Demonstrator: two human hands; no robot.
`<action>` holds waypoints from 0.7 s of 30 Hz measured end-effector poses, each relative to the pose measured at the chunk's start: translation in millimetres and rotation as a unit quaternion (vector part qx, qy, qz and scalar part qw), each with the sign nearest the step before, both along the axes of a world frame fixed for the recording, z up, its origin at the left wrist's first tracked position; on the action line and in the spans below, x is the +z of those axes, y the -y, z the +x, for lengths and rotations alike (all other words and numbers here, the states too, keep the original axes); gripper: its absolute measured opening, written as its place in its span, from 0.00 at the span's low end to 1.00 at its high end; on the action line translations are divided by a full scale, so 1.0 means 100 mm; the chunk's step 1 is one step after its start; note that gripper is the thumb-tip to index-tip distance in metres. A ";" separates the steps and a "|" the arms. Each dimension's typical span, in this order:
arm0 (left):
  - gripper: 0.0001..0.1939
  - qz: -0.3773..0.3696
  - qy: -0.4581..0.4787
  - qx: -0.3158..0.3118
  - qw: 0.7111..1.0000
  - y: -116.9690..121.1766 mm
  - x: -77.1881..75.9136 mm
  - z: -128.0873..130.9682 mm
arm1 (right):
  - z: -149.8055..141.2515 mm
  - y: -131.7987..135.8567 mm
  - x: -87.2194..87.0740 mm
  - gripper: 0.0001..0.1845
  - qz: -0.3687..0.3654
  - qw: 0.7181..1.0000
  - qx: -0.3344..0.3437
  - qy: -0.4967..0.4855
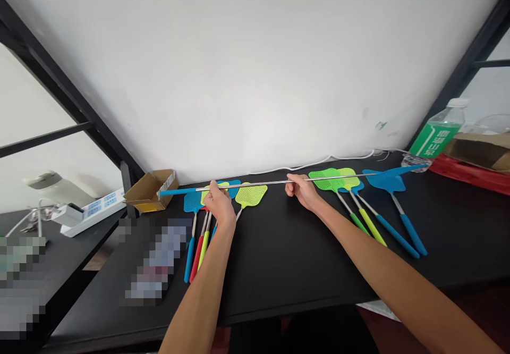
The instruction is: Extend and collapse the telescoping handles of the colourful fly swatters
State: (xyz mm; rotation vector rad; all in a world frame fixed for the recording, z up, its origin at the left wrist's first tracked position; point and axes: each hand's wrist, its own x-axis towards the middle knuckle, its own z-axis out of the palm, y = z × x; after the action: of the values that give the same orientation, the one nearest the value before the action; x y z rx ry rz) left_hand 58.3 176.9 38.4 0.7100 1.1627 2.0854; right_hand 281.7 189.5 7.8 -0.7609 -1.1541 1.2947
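Observation:
Both my hands hold one fly swatter with a long extended metal rod (258,184) level above the black table (287,258). My left hand (219,202) is closed round the rod close to its blue handle (177,191). My right hand (303,189) pinches the rod near its middle. The swatter's blue head (402,171) points right, next to a bottle. Under my left hand lies a bunch of swatters (201,237) with blue, red and yellow-green handles. A second bunch of green and blue swatters (370,210) lies to the right of my right hand.
A small open cardboard box (149,189) sits at the table's back left. A water bottle with a green label (436,136), a brown box (478,149) and something red stand at the back right. A white cable (319,161) runs along the wall. A power strip (93,210) lies on the left table.

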 end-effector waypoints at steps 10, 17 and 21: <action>0.18 -0.007 -0.001 -0.098 0.995 0.08 -0.09 0.14 | -0.03 -0.01 0.03 0.25 0.017 0.997 -0.036 -0.068; 0.19 0.023 0.018 -0.237 0.971 0.09 -0.18 0.19 | 0.03 -0.03 0.06 0.27 0.032 0.993 -0.057 -0.102; 0.19 0.025 -0.033 -0.313 0.949 0.12 -0.26 0.27 | 0.05 -0.02 0.09 0.28 0.019 0.992 -0.058 -0.113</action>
State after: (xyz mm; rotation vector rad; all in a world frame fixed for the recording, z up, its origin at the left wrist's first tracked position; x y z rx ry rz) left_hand 84.9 165.2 12.1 1.0240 0.7778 1.5627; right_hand 286.7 191.8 17.0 -0.6257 -0.9358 1.2250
